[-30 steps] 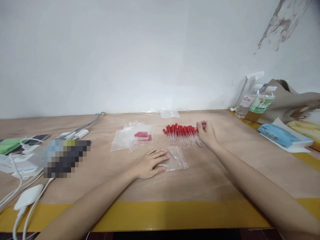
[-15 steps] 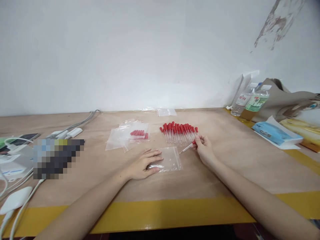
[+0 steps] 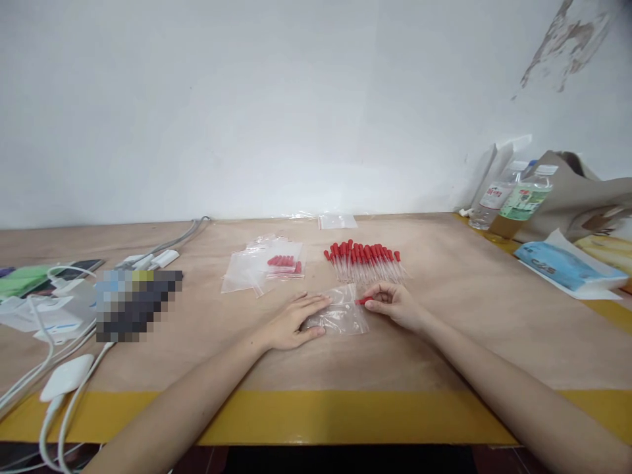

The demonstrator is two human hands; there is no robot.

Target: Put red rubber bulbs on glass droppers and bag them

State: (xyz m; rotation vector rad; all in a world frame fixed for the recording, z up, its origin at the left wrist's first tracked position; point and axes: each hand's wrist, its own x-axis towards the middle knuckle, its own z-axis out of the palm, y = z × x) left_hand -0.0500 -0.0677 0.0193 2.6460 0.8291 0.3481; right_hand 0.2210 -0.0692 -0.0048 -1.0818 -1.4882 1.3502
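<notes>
My left hand lies with fingers outstretched over the left part of a clear zip bag on the table. Between the thumb and fingers of my right hand is the red bulb of a dropper. Its clear tube points left into the bag's right-hand opening. Behind the hands lies a row of red-bulbed droppers, bulbs toward the wall. Left of that row, a small stack of filled bags with red bulbs rests on flat clear bags.
Cables and white chargers crowd the left side, beside a pixelated dark item. At the right stand two bottles, with a blue tissue pack in front. Another clear bag lies by the wall. Yellow tape runs along the front edge.
My right hand has moved left with the dropper, and its tube has gone from beside the bag into the opening. My left hand stays on the bag. The view has shifted slightly.
</notes>
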